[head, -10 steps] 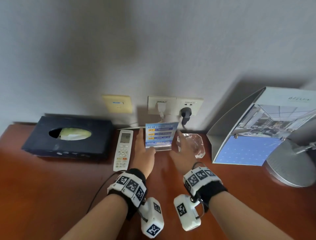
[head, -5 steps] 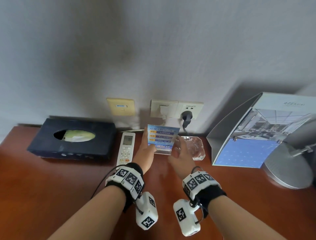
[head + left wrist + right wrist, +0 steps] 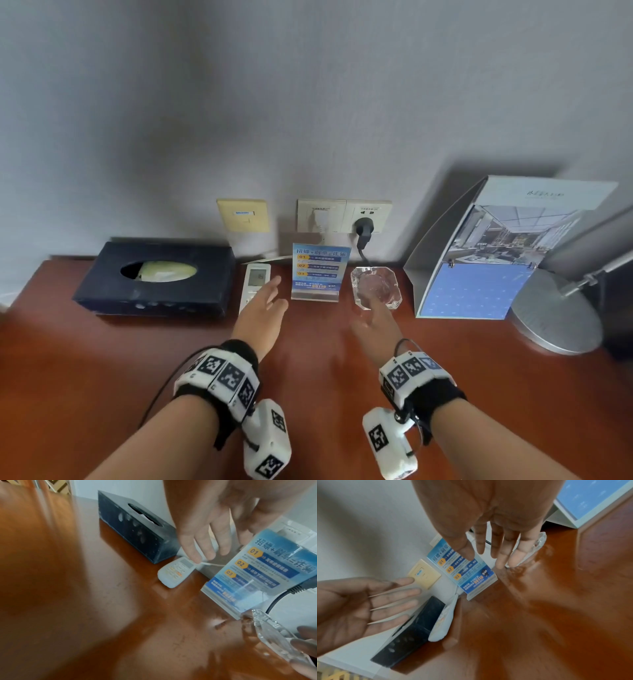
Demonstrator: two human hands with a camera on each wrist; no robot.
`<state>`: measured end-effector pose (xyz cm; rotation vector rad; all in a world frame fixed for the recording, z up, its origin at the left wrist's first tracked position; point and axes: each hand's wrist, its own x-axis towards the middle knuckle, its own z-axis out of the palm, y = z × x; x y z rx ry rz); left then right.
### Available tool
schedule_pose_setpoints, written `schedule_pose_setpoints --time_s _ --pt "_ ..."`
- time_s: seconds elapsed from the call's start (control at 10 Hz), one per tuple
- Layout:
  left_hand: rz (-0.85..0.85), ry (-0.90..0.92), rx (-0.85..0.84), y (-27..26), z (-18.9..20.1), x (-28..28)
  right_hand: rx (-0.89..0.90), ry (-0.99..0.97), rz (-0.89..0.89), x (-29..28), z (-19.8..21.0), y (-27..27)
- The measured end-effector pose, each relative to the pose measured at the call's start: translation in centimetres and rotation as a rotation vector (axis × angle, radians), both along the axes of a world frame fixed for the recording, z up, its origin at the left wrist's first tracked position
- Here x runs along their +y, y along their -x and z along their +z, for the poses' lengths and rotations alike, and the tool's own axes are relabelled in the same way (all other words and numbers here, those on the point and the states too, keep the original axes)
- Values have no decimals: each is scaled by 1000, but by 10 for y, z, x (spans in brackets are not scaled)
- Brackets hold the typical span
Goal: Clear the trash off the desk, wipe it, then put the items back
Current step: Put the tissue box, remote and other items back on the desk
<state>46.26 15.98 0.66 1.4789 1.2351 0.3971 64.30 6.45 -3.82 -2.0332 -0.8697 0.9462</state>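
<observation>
Hovering with fingers spread, holding nothing, our left hand [image 3: 263, 305] and right hand [image 3: 375, 317] flank the sign stand [image 3: 320, 272] standing far on the counter [image 3: 102, 359]; 1 careless sweep could topple it.

Head overhead; wrists near, share sign [image 3: 320, 270].

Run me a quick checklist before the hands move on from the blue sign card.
1. Sign card upright on the desk: ok.
2. Left hand clear of the card, fingers straight: ok.
3. Right hand holding nothing: ok; whether it touches the glass ashtray cannot tell.
4. Remote flat between tissue box and card: ok.
5. Black plug seated in the socket: ok.
6. Desk wiped: cannot tell.
</observation>
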Motion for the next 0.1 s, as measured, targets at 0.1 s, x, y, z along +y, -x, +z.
schedule_pose_setpoints --time_s 0.1 --pt "-16 -108 65 36 7 -17 -123 111 57 -20 1 13"
